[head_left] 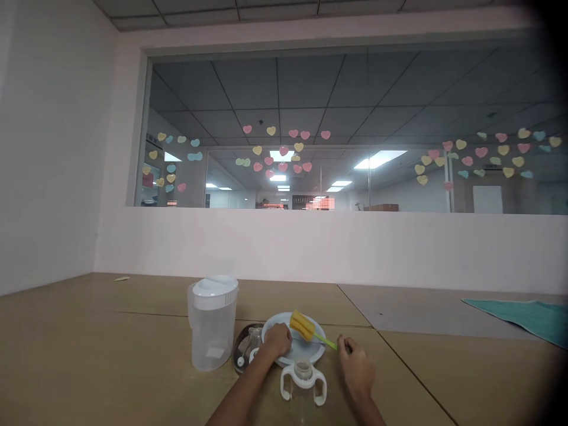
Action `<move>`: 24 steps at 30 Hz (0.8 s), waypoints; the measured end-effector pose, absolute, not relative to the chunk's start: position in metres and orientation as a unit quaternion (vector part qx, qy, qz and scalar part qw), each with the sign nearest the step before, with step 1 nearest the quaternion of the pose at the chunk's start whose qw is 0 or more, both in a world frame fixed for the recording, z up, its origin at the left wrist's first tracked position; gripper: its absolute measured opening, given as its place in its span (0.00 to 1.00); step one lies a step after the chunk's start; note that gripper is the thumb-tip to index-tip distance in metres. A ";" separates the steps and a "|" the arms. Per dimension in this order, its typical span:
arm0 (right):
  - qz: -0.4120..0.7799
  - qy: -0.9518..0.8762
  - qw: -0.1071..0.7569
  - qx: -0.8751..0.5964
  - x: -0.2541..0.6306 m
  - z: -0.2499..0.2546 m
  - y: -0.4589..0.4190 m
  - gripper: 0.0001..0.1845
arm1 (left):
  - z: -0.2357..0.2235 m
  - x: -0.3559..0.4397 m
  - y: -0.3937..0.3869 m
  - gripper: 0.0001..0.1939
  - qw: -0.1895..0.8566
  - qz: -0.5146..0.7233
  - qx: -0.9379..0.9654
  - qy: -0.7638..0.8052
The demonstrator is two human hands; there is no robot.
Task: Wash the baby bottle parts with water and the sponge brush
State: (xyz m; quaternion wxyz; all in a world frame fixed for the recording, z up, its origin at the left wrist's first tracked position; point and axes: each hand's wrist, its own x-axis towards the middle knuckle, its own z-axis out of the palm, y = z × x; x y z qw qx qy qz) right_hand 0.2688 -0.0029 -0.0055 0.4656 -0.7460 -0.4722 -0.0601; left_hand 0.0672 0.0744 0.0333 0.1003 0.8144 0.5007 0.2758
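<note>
My left hand [277, 341] lies over the left side of a round white plate [310, 352], and its fingers hide what is under them. My right hand [356, 365] has its fingertips at the end of the green handle of a yellow sponge bottle brush [302, 325], whose sponge head lies on the plate. Close to my left wrist is a dark round dish [241, 350] with small clear and white parts. Below the plate stands a clear baby bottle with white twin handles [303, 378]. To the left is a clear plastic pitcher with a white lid [213, 322].
The tan tabletop [146, 337] has seams and meets a white wall [310, 248] with a wide interior window [337, 130] bearing heart-shaped stickers. A teal cloth [519, 316] lies at the far right, and a small pale scrap [122, 278] lies at the far left.
</note>
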 end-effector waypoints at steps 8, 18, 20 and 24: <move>-0.087 -0.509 0.387 -0.764 0.262 -0.010 0.000 0.19 | 0.045 0.038 0.051 0.09 0.124 0.404 0.768 0.481; -0.076 -0.499 0.370 -0.780 0.265 -0.009 -0.001 0.18 | 0.007 -0.003 0.045 0.17 0.116 0.601 0.666 0.426; -0.066 -0.501 0.375 -0.777 0.265 -0.009 -0.002 0.18 | 0.006 -0.012 0.045 0.17 0.067 0.604 0.659 0.444; -0.048 -0.500 0.365 -0.784 0.265 -0.009 -0.002 0.18 | 0.003 -0.023 0.042 0.12 0.034 0.592 0.662 0.458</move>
